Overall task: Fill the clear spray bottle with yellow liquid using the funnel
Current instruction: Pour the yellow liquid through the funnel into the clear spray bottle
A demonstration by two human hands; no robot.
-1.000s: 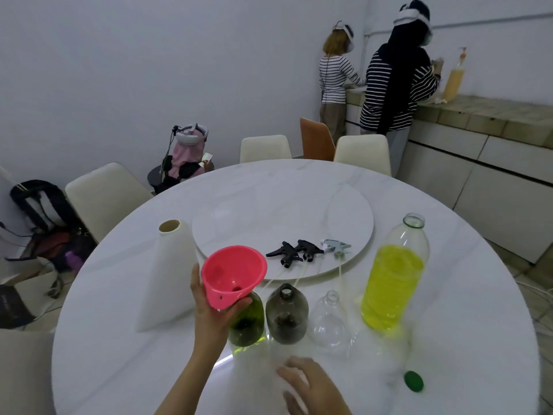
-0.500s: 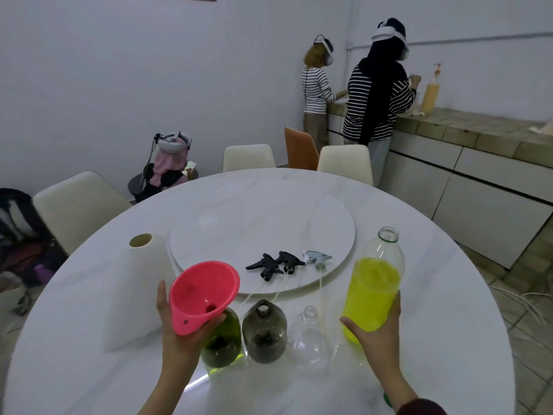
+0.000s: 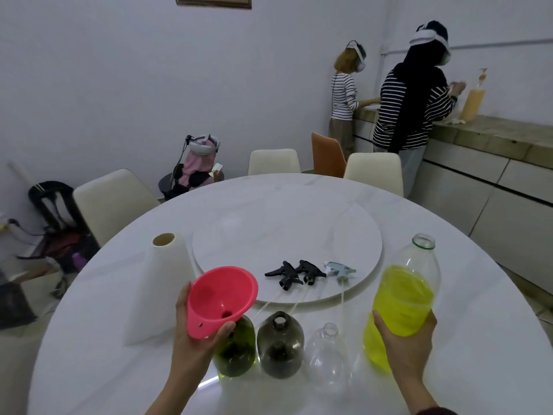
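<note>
Funnel work: my left hand pinches pink plastic funnel above green bottle. Right hand wraps big yellow-liquid bottle. Clear spray bottle stands between, uncapped; seat spout there before tipping.

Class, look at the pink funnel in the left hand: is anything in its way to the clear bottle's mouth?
Yes: the funnel is over the green bottle, and the dark bottle stands between it and the clear bottle. The clear bottle's mouth is uncapped; lifting the funnel over should clear it.
</note>
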